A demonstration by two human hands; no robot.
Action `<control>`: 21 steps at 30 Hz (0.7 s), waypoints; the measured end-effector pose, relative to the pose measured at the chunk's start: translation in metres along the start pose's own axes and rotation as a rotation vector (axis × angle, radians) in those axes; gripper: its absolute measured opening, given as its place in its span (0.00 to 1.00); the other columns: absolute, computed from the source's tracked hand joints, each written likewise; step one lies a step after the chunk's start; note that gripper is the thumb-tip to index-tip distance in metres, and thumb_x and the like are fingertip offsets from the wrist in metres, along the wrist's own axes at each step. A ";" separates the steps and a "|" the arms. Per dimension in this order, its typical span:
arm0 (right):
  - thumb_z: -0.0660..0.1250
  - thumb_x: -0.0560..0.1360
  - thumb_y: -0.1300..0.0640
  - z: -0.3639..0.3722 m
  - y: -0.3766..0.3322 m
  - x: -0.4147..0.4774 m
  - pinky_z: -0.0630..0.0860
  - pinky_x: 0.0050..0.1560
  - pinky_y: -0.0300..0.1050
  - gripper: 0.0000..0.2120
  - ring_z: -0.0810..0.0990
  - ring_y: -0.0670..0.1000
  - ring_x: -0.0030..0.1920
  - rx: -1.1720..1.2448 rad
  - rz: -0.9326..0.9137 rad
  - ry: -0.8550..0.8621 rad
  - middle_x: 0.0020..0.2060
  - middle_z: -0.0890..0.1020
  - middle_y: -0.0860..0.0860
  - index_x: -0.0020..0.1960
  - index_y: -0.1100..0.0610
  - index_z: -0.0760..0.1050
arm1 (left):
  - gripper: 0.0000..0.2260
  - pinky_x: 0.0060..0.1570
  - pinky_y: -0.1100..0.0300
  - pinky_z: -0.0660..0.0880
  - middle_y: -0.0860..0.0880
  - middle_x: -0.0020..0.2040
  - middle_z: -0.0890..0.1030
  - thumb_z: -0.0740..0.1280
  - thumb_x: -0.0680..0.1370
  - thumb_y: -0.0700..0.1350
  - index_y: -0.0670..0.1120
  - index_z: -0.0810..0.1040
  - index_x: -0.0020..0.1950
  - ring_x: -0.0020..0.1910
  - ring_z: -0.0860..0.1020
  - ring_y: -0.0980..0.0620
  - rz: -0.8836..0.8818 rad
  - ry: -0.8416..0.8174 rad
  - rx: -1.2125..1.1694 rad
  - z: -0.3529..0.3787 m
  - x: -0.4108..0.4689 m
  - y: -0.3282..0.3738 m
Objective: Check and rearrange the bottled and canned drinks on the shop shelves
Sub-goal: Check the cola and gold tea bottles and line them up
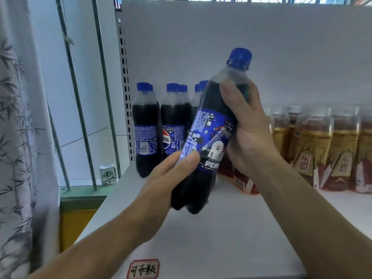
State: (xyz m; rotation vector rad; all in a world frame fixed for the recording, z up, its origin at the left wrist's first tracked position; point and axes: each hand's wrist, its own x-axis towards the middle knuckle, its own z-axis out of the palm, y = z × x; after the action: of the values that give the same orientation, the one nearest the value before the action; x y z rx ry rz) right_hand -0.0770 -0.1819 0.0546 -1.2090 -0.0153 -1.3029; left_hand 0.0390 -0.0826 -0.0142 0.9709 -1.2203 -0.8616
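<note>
Work over the bare front stretch of the white shelf [231, 234] to avoid knocking anything. Mind the block of gold-labelled drinks [314, 146] packed along the right. Mind too the cola row [159, 127] standing upright at the back left, just beside the perforated upright. No telling of a free slot between the two groups, hidden as it is behind the lifted bottle.

Cola bottle [209, 137]: clear of the shelf, in front of the cola row, tilted with the top leaning up and right and the base low and near. Right hand [249, 137] clamped round the shoulder and upper label, thumb across the front. Left hand [171, 178] wrapped round the lower body, thumb pressing at the label's bottom edge.

To check well, roll with the lower hand while easing the upper one only slightly, bringing the whole label round for reading without a slip. Look over the blue cap [239, 57] for a tight seat before setting down. Then stand upright beside the others, logo forward like the second bottle in the row, probably in line with the red-bordered tag [143, 268] at the shelf's front edge. Avoid any hard shake, given a fizzy drink likely to foam. Lower base first, and release only once flat and steady.
</note>
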 end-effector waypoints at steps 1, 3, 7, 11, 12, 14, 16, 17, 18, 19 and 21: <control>0.78 0.68 0.49 0.001 0.000 0.000 0.82 0.51 0.52 0.33 0.84 0.57 0.51 0.039 0.040 -0.032 0.54 0.82 0.57 0.68 0.56 0.71 | 0.15 0.41 0.44 0.82 0.43 0.49 0.85 0.72 0.68 0.60 0.53 0.86 0.49 0.44 0.83 0.44 -0.034 -0.030 -0.082 -0.002 -0.001 0.002; 0.72 0.73 0.51 0.000 -0.001 0.002 0.82 0.54 0.55 0.30 0.82 0.60 0.54 0.087 0.079 -0.092 0.57 0.80 0.60 0.70 0.61 0.69 | 0.18 0.32 0.52 0.80 0.40 0.46 0.85 0.69 0.67 0.61 0.49 0.87 0.47 0.38 0.83 0.45 -0.129 -0.092 -0.244 -0.003 -0.003 0.007; 0.75 0.71 0.49 -0.002 -0.001 0.001 0.82 0.49 0.50 0.25 0.86 0.54 0.48 -0.047 0.000 -0.028 0.50 0.84 0.53 0.64 0.56 0.73 | 0.22 0.56 0.40 0.79 0.41 0.56 0.84 0.69 0.72 0.63 0.51 0.84 0.58 0.53 0.84 0.42 -0.057 0.030 -0.167 0.000 0.002 0.004; 0.79 0.60 0.42 0.002 0.002 -0.001 0.83 0.48 0.48 0.42 0.87 0.54 0.50 -0.151 0.043 -0.056 0.52 0.85 0.51 0.70 0.53 0.69 | 0.16 0.47 0.42 0.82 0.42 0.46 0.86 0.72 0.68 0.64 0.54 0.87 0.45 0.43 0.84 0.44 -0.050 0.076 -0.080 0.002 0.002 0.004; 0.80 0.61 0.41 0.003 0.002 -0.001 0.83 0.50 0.51 0.45 0.86 0.57 0.54 -0.121 0.090 -0.100 0.56 0.84 0.55 0.72 0.55 0.68 | 0.19 0.39 0.47 0.82 0.41 0.45 0.86 0.71 0.67 0.63 0.51 0.87 0.45 0.40 0.84 0.44 -0.092 0.044 -0.144 0.000 0.000 0.005; 0.77 0.68 0.46 0.002 0.000 -0.002 0.83 0.51 0.50 0.39 0.85 0.57 0.56 -0.095 0.119 -0.145 0.57 0.83 0.55 0.73 0.55 0.67 | 0.25 0.35 0.52 0.80 0.39 0.46 0.84 0.66 0.67 0.65 0.46 0.87 0.48 0.38 0.83 0.45 -0.198 -0.031 -0.286 -0.003 -0.003 0.012; 0.72 0.69 0.50 0.000 -0.003 -0.004 0.82 0.46 0.43 0.31 0.86 0.52 0.50 -0.123 0.082 -0.137 0.51 0.85 0.49 0.70 0.52 0.69 | 0.29 0.39 0.52 0.81 0.39 0.48 0.85 0.65 0.67 0.65 0.44 0.86 0.52 0.41 0.84 0.43 -0.223 -0.032 -0.325 -0.004 -0.004 0.015; 0.72 0.67 0.50 0.001 -0.005 -0.005 0.82 0.44 0.42 0.30 0.87 0.50 0.49 -0.155 0.036 -0.129 0.49 0.86 0.46 0.68 0.49 0.71 | 0.29 0.44 0.51 0.82 0.40 0.50 0.85 0.66 0.67 0.65 0.44 0.85 0.56 0.45 0.85 0.43 -0.194 0.009 -0.283 -0.003 -0.002 0.014; 0.73 0.65 0.50 0.002 -0.006 -0.007 0.82 0.44 0.41 0.29 0.87 0.50 0.48 -0.214 -0.013 -0.116 0.49 0.86 0.44 0.65 0.45 0.71 | 0.30 0.50 0.49 0.81 0.42 0.53 0.85 0.69 0.67 0.65 0.46 0.82 0.61 0.50 0.85 0.43 -0.160 0.060 -0.229 0.000 -0.002 0.015; 0.74 0.64 0.49 0.004 -0.007 -0.010 0.82 0.43 0.41 0.29 0.87 0.49 0.49 -0.283 -0.058 -0.107 0.50 0.85 0.43 0.64 0.42 0.70 | 0.32 0.54 0.48 0.80 0.44 0.56 0.85 0.71 0.66 0.65 0.48 0.79 0.64 0.53 0.84 0.43 -0.123 0.099 -0.169 0.001 -0.002 0.015; 0.75 0.63 0.48 0.008 -0.008 -0.013 0.83 0.43 0.41 0.33 0.86 0.47 0.50 -0.404 -0.087 -0.128 0.55 0.82 0.44 0.66 0.40 0.68 | 0.34 0.51 0.50 0.81 0.45 0.54 0.86 0.75 0.62 0.63 0.50 0.77 0.64 0.52 0.85 0.44 -0.071 0.150 -0.088 0.007 -0.003 0.018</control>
State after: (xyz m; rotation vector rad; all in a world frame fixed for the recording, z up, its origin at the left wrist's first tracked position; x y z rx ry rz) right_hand -0.0822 -0.1654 0.0557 -1.6503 0.1086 -1.3411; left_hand 0.0324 -0.0743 0.0017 0.9943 -1.0175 -0.8744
